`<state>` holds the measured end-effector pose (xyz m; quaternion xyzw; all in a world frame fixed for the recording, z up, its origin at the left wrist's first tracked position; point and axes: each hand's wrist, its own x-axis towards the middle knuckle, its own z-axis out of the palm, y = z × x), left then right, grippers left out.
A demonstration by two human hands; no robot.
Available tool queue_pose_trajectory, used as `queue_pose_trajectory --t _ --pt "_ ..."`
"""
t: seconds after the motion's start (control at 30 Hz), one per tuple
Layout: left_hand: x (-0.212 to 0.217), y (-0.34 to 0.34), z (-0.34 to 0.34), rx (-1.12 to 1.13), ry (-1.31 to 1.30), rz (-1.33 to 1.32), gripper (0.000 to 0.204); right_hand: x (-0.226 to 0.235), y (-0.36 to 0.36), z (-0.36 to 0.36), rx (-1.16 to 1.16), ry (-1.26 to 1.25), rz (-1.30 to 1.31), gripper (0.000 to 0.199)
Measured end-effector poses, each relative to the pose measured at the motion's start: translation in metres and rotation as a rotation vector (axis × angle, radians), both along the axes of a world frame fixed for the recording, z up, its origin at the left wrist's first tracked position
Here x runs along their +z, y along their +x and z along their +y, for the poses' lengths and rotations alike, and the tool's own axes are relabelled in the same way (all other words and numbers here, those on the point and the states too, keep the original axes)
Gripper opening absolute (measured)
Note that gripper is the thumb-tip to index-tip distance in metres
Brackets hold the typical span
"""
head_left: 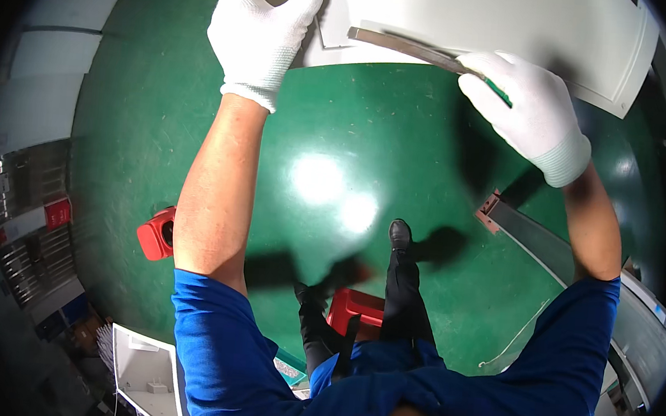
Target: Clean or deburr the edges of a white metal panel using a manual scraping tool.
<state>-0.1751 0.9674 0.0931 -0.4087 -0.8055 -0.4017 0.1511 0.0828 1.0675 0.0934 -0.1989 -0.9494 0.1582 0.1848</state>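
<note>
A large white sheet-metal panel (489, 17) spans the top of the view. My left hand (260, 38), in a white knit glove, grips its left end, thumb and fingers to either side. The fingertips run out past the upper edge of the picture. My right hand (524, 110), gloved the same way, is closed around the green handle of a flat metal file (408, 46). The file's long blade points left and lies along the panel's near edge; whether it touches cannot be made out.
Below is a green floor (338, 138). A red stool (360, 308) is beneath me and another red object (156, 233) stands left. A long metal channel (538, 240) lies right. A white open box (147, 377) sits lower left, racks (27, 215) along the left wall.
</note>
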Motion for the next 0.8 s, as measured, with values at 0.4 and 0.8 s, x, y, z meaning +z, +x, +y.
queue_pose_trajectory --t 0.4,0.8 --pt "-0.009 0.003 0.027 -0.002 -0.038 -0.055 0.083 -0.071 -0.065 -0.037 -0.101 -0.358 0.538 0.042" --pt "-0.083 0.021 -0.013 -0.281 0.288 -0.835 0.043 -0.076 -0.070 -0.016 0.214 -1.643 0.784 0.016"
